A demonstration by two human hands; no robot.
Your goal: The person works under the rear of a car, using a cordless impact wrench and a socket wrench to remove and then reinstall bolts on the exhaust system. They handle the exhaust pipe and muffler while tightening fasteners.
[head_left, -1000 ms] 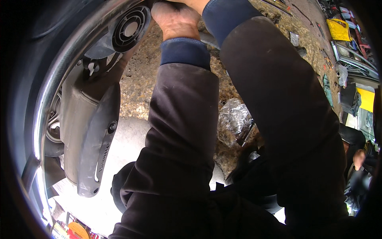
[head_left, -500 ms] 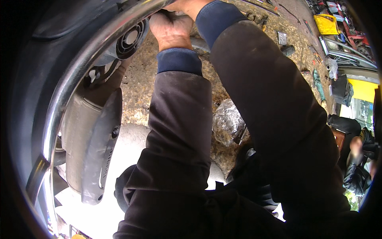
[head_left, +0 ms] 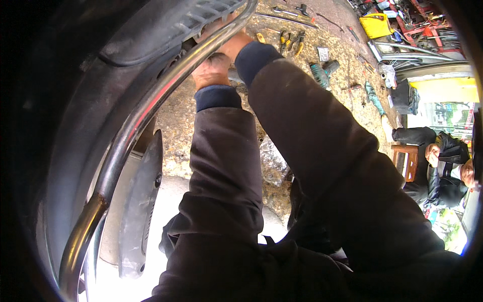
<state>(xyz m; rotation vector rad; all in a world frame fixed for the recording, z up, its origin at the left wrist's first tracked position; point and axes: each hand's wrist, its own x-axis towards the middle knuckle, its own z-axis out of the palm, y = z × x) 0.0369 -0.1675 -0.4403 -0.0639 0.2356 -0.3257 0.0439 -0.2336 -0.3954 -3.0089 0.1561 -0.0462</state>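
Note:
My left hand reaches in beneath a bent chrome tube that runs along a dark scooter body. Its wrist shows, but its fingers are hidden behind the tube and the bodywork. Beside and slightly beyond it, my right hand also goes in under the tube, close against the black ribbed plastic panel. What either hand touches or holds in there is out of sight. Left of my forearms, a grey exhaust muffler cover hangs below the tube.
Pliers, a teal power drill and a long metal rod lie on the stained floor. Crumpled clear plastic lies by my right forearm. At the right, a person sits near a brown wooden stool; a yellow container stands farther off.
The view has shifted, bringing more floor tools and the seated person into sight. The tube now crosses in front of my hands, and the round fan cover is hidden.

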